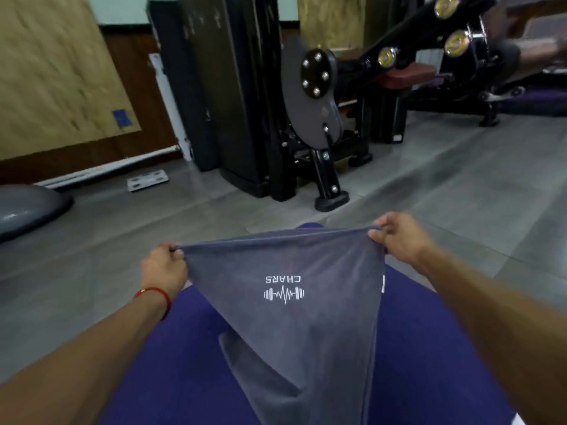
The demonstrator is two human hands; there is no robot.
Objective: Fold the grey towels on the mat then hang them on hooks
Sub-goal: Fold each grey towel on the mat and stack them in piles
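A grey towel [294, 302] hangs above the purple mat [429, 348], its top edge stretched crosswise between the left hand [164, 266] and right hand [395, 237], each pinching one corner, its length hanging toward the person.

Left hand [164, 266] and right hand [399, 237] raised apart, fingers pinched

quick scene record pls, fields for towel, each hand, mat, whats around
towel: grey towel, held up by two top corners, hanging over the mat, white logo upside down to the camera
left hand: grip pinches the left corner; red thread on the wrist
right hand: grip pinches the right corner
mat: purple mat on the grey floor, under the towel
fold state: not yet folded flat
surroundings: black gym machine ahead, grey dome at far left
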